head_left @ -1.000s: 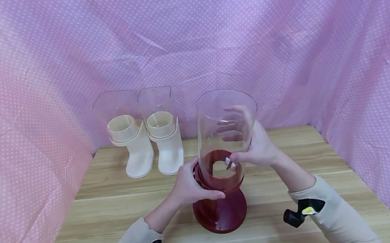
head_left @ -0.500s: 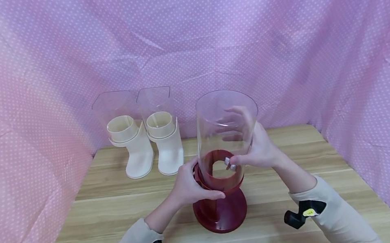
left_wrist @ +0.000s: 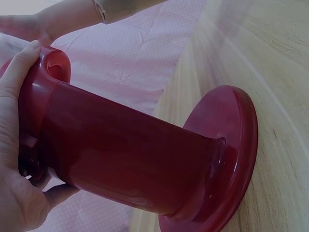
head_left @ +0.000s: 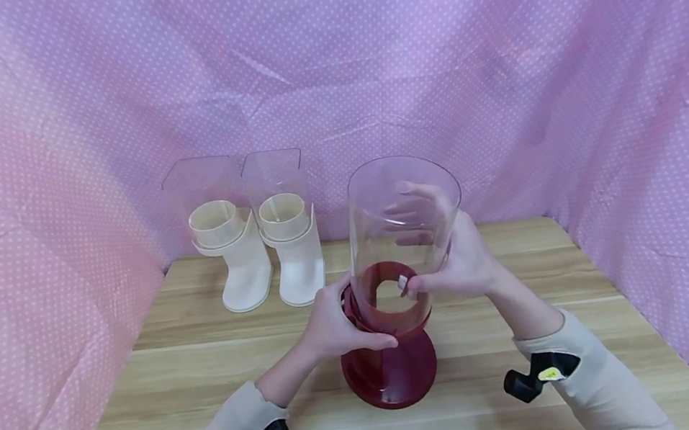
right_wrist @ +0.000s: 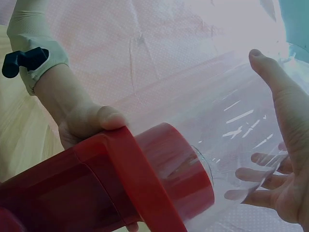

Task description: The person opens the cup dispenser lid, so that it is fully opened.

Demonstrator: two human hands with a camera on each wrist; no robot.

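Observation:
A dark red dispenser stand (head_left: 395, 375) with a round foot stands upright on the table in front of me. My left hand (head_left: 333, 329) grips its upper collar, thumb along the near side. In the left wrist view the stand's column (left_wrist: 125, 150) runs down to its disc-shaped foot. A tall clear container (head_left: 376, 232) rises out of the collar, tipped a little to the right. My right hand (head_left: 464, 257) holds this container's right side, thumb in front and fingers showing through the clear wall. The right wrist view shows a red ring (right_wrist: 188, 169) inside the container's lower end.
Two cream dispensers stand side by side at the back left: one (head_left: 244, 272) is farther left, the other (head_left: 299, 268) closer to my hands. Both carry clear containers. Pink dotted cloth (head_left: 323, 51) surrounds the wooden table (head_left: 209, 378) behind and on both sides.
The clear container's top has tilted slightly to the right, and my right hand has shifted a little with it. My left hand keeps its grip on the collar.

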